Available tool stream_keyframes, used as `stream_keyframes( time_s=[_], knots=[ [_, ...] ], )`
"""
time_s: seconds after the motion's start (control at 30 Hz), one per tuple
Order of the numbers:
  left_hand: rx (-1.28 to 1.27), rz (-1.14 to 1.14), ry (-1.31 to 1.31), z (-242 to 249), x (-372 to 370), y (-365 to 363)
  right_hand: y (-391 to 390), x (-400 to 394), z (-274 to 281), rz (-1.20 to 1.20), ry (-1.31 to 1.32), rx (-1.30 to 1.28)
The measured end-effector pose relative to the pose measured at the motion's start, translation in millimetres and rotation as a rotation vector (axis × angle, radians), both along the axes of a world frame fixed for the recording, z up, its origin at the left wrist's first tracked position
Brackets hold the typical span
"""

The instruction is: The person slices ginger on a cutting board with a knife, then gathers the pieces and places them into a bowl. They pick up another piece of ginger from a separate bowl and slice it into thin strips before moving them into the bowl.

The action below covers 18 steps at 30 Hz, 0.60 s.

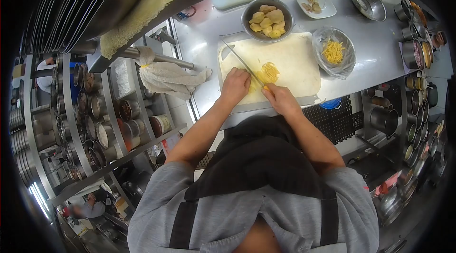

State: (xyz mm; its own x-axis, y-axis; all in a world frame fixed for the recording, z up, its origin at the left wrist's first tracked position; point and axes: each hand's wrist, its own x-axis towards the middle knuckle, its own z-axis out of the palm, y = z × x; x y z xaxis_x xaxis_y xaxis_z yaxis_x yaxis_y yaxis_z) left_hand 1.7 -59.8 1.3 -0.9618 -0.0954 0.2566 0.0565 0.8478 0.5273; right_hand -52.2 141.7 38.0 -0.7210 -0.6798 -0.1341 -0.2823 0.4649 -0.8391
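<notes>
My right hand (282,100) is closed round the handle of a knife (245,64), whose long blade points away and to the left over the white cutting board (304,63). On the blade's left side, my left hand (236,85) has its fingers curled down onto yellow potato slices (252,85), partly hidden by the fingers. A small heap of cut potato strips (270,72) lies just right of the blade. Behind the board stands a metal bowl (245,19) of peeled potatoes (270,21).
Right of the board, a plastic-lined bowl (349,65) holds more strips. Farther back are a white dish (327,11) with small pieces and a metal bowl (368,1). A cloth (166,79) hangs at left. Shelves of pots (104,132) flank the counter, and a person (92,208) is at lower left.
</notes>
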Motion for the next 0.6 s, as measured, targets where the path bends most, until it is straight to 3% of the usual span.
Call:
stream_keyframes(
  time_s=[0.33,0.4,0.6],
  knots=[
    [0.018,-0.046,-0.006,6,1,-9,-15,-4,-14,-0.012,0.008,-0.029],
    [0.102,-0.034,-0.175,13,6,-22,-6,-1,-7,-0.02,-0.009,-0.028],
    [0.041,-0.011,-0.222,29,50,-8,18,8,5,0.059,-0.022,-0.01]
  ],
)
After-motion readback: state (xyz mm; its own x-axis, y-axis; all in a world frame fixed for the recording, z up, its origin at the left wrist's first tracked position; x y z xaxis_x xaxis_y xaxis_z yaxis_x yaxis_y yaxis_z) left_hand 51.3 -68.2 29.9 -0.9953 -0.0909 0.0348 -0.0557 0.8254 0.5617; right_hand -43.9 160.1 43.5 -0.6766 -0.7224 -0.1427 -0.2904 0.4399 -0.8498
